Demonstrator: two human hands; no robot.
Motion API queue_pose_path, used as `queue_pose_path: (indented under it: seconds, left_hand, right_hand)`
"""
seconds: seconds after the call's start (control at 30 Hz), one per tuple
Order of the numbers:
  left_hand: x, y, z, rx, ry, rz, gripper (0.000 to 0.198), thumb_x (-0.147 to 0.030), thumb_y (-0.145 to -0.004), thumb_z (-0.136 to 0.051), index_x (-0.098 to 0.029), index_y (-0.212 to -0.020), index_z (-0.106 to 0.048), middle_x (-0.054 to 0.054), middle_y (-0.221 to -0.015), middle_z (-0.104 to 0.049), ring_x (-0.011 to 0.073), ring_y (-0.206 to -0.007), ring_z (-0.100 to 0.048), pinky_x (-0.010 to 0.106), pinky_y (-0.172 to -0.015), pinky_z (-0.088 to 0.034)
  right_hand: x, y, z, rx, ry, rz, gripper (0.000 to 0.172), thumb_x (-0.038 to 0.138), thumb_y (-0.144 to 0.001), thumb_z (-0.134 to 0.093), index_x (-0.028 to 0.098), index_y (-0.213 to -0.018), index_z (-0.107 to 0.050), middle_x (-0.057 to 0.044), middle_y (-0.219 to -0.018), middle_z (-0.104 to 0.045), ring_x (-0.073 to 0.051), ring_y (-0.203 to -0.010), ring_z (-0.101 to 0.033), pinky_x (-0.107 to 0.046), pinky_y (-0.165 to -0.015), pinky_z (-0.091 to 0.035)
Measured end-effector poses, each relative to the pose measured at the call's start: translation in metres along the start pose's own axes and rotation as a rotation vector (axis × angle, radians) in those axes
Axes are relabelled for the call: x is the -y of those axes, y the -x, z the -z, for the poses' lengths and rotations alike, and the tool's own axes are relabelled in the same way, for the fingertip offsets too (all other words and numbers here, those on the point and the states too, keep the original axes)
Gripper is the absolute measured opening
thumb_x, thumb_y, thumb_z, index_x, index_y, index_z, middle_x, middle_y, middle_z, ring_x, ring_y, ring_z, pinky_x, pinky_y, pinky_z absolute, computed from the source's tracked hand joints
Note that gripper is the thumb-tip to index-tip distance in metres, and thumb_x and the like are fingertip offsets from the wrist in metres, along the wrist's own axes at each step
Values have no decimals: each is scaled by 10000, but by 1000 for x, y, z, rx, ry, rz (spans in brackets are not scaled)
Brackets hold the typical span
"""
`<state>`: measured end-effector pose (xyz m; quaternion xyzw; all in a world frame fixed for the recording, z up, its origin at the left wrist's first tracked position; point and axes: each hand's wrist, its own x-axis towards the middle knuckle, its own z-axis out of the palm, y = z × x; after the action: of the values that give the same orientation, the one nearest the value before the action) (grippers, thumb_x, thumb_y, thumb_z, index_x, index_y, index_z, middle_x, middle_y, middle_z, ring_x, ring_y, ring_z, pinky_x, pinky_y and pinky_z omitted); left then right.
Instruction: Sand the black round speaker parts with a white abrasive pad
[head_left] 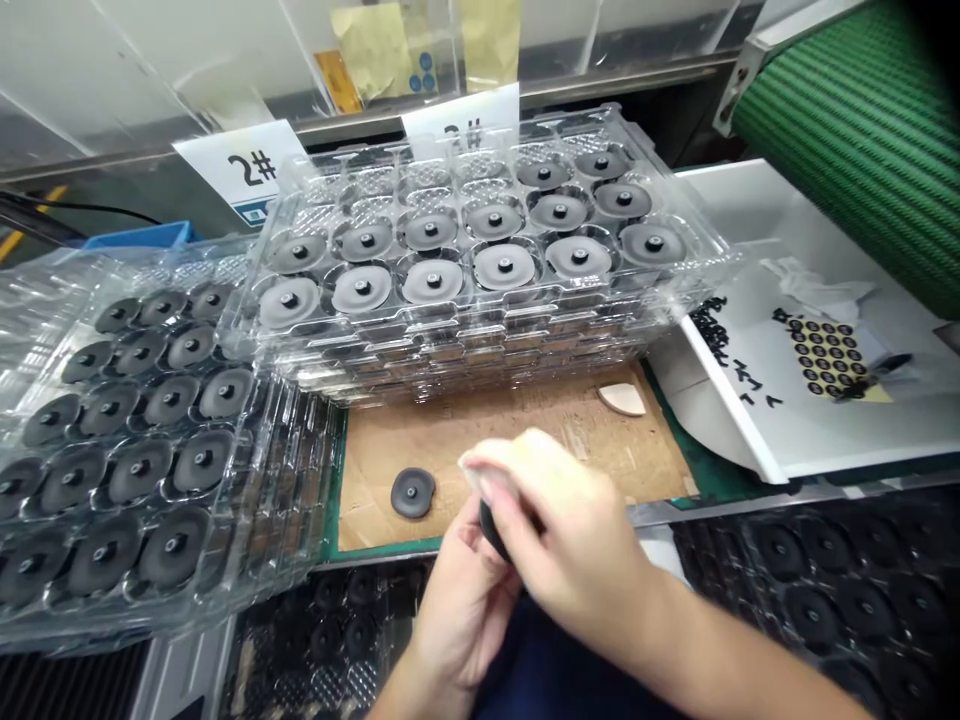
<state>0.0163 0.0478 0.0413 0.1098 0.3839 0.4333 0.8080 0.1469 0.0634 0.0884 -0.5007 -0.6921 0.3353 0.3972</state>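
Low in the middle of the head view, my left hand (pixel 463 600) is closed around a dark round part (pixel 493 532), most of which my fingers hide. Above it, my right hand (pixel 581 540) pinches a pale, thin pad (pixel 491 475) against that part; its exact kind is blurred. A single black disc with a small raised hub (pixel 412 492) lies on the cardboard sheet (pixel 457 430), left of my hands. Farther right on the cardboard rests a white wedge-shaped piece (pixel 621 399).
Stacked clear plastic trays (pixel 450 345) with similar discs stand behind the cardboard. Another tray stack (pixel 247 470) rises at the left. At right, a white bin (pixel 731 410) holds small black bits and a sticker sheet (pixel 829 358), below a green conveyor belt (pixel 862 130). More discs (pixel 840 610) sit lower down.
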Motion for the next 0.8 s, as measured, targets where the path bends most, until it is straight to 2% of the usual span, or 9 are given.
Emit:
queue_pose_path:
  seconds: [0.03,0.17,0.33,0.4,0.47,0.57,0.67,0.73,0.8]
  left_hand:
    - [-1,1,0,-1,-4,5,391,-254,-668,-763,-208,-1045,-667,63,-968,-705,192,-905,-649,275,-849,-503]
    - [-4,3,1,-28,-13,25,523,-171,-617,-793,-234,-1111,-634,54,-1003,-696,189,-906,-650,244,-796,-516]
    - [-3,2,-2,39,-10,36,387,-238,-665,-766,-208,-1038,-670,56,-944,-710,200,-911,-649,280,-844,-505]
    - [-6,4,-2,32,13,42,405,-221,-622,-796,-229,-1012,-685,44,-988,-712,189,-917,-652,251,-828,-510]
    - [-9,6,-2,22,39,68,473,-166,-563,-827,-253,-1008,-691,30,-1021,-716,172,-911,-657,218,-793,-519]
    - [-7,8,-2,53,81,84,512,-133,-557,-826,-257,-1033,-683,31,-1053,-714,150,-907,-659,193,-776,-518]
    - [-4,9,-6,99,114,102,492,-168,-621,-793,-232,-1089,-656,42,-1082,-703,159,-954,-648,211,-846,-496]
    - [-4,11,-11,139,91,196,405,-195,-653,-769,-189,-1047,-677,58,-1000,-724,182,-922,-665,237,-828,-514]
    - [-5,13,-16,168,31,296,285,-178,-662,-755,-139,-941,-712,78,-814,-742,198,-777,-698,242,-683,-556]
  right_hand:
    - [1,2,1,-2,-19,17,217,120,-895,-439,137,-1038,-602,-56,-894,-617,-138,-790,-588,-239,-722,-465]
    - [7,7,6,220,-106,-40,200,64,-860,-496,184,-940,-633,6,-819,-622,-86,-730,-587,-160,-673,-461]
    - [9,5,0,-29,-3,86,221,111,-892,-443,119,-1039,-607,-64,-883,-632,-142,-799,-598,-240,-733,-480]
    - [10,12,4,69,-43,96,220,95,-881,-453,139,-1028,-611,-49,-871,-639,-131,-786,-601,-223,-723,-484]
    - [9,21,14,196,-61,16,203,84,-868,-486,182,-982,-623,-7,-824,-636,-97,-724,-599,-174,-664,-476]
    - [6,30,30,173,65,-72,203,80,-873,-491,192,-989,-615,4,-788,-627,-90,-682,-587,-176,-616,-452]
    - [5,23,37,107,174,118,219,96,-910,-436,153,-1009,-622,-37,-785,-635,-131,-693,-551,-248,-643,-424]
    - [5,12,38,194,139,333,266,112,-934,-393,165,-982,-650,-33,-753,-636,-134,-655,-504,-278,-632,-379]
    - [3,1,39,321,107,456,279,132,-937,-400,192,-959,-672,-12,-736,-633,-129,-624,-456,-295,-623,-330]
